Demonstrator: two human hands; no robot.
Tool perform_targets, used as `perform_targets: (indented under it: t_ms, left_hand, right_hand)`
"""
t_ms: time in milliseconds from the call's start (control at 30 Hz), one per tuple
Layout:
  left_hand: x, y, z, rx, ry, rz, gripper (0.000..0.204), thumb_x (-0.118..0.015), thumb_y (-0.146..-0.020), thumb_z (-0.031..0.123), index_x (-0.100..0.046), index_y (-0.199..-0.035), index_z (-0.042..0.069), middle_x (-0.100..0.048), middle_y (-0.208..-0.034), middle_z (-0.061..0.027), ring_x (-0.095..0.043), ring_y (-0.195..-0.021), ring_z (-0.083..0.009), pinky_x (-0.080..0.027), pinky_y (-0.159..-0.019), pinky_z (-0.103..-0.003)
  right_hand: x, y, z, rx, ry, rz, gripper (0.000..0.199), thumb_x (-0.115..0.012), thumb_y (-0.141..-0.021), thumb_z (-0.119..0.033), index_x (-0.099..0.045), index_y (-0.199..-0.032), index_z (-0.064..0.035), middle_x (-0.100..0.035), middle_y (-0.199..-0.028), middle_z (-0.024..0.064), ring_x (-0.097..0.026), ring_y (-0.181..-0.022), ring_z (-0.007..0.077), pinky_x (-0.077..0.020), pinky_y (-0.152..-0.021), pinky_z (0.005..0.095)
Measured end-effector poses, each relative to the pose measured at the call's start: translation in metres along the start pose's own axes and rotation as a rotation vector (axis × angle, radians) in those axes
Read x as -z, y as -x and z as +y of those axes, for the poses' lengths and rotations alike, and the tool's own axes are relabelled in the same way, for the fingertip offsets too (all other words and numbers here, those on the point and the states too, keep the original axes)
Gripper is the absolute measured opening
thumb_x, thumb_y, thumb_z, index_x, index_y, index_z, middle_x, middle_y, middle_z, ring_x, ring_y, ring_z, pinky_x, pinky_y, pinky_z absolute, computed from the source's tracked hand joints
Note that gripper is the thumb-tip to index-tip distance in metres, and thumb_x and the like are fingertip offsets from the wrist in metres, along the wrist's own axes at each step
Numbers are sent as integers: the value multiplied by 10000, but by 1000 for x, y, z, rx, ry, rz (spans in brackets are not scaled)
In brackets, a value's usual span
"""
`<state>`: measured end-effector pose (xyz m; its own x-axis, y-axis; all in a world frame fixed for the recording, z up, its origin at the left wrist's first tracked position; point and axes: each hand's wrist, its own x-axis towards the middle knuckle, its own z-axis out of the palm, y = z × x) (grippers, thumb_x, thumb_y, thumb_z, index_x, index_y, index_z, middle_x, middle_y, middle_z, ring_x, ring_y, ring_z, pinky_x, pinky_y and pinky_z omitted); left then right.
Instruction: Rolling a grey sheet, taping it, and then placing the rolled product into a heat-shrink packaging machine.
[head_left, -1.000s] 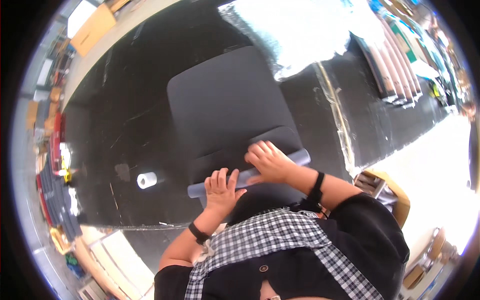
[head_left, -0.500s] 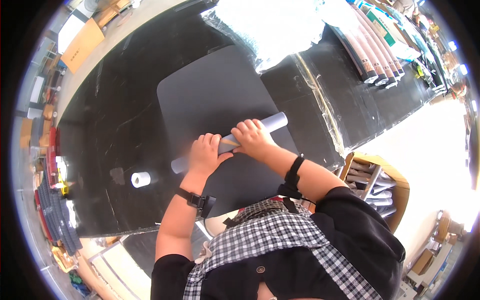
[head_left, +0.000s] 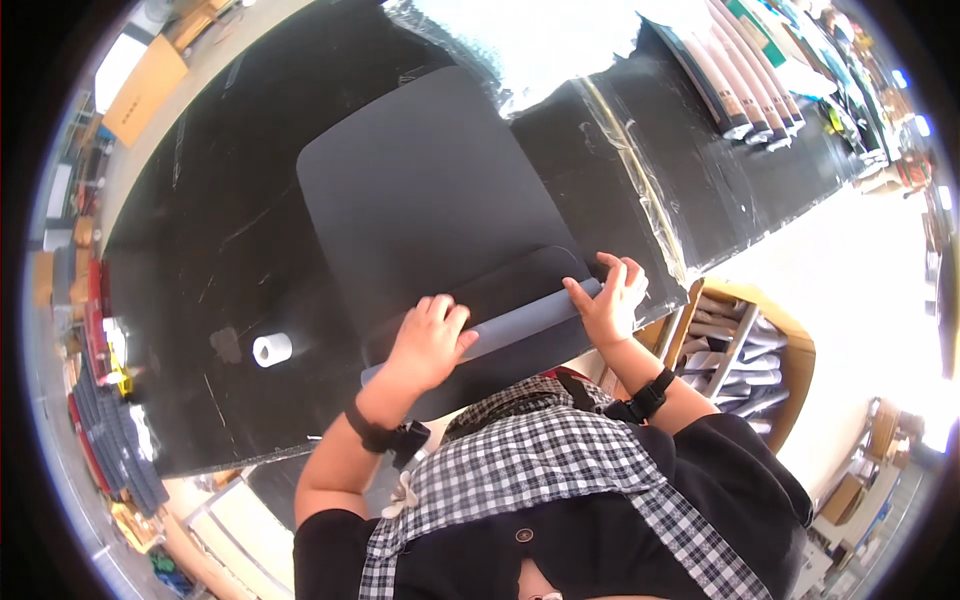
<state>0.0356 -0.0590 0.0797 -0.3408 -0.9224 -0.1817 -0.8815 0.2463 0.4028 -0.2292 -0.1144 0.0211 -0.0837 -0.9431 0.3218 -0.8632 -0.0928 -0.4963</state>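
Grey-blue tube (head_left: 530, 318) drawn back; R hand (head_left: 615, 305) now at R end, fingers spread. L hand (head_left: 428, 345) over L part, hold unclear. Prob. aligning on black mat (head_left: 420, 180); next likely needs even bilat. pressure.

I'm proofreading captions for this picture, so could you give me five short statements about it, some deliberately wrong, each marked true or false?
1. The short white hollow roll lies left of the left hand. True.
2. The dark grey mat with rounded corners is completely rolled up. False: much of the mat lies flat on the black table.
3. The right hand is at the right end of the grey-blue cylindrical tube. True.
4. The open brown cardboard box stands to the person's left. False: the box is on the right.
5. The person's apron is plain. False: the apron is black-and-white checked.
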Motion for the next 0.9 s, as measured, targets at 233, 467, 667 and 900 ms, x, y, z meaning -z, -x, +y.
perform_targets:
  t_ms: [233,467,667,900]
  left_hand:
    - [-26,-85,-14,-498,-239,11,635,-598,-860,334,-367,-1418,136,-312,-1491,-92,-261,-1388,-291,-209,-1137,-470]
    - [-38,-109,-12,-450,-318,-132,710,-550,-884,415,-239,-1477,179,-174,-1553,-46,-140,-1436,-239,-78,-1156,-512]
    - [-37,-111,-14,-447,-300,-118,706,-558,-882,401,-245,-1475,179,-180,-1551,-47,-135,-1436,-252,-81,-1146,-542]
    - [-40,-107,-15,-455,-284,-98,708,-565,-875,398,-251,-1473,186,-179,-1551,-42,-139,-1435,-255,-95,-1139,-558]
  right_hand:
    - [-10,25,1,-268,-252,-41,539,-816,-627,-434,-617,-943,-45,-573,-914,98,-518,-912,283,-404,-848,418]
    - [-11,36,11,-179,-200,28,511,-806,-643,-418,-687,-971,-45,-604,-878,76,-549,-889,261,-429,-812,389]
    - [-3,31,3,-158,-322,1,517,-821,-634,-375,-686,-998,-35,-589,-842,85,-548,-849,256,-439,-796,373]
    - [-1,36,6,-109,-318,11,452,-816,-657,-338,-691,-967,-34,-593,-802,84,-570,-797,255,-455,-747,369]
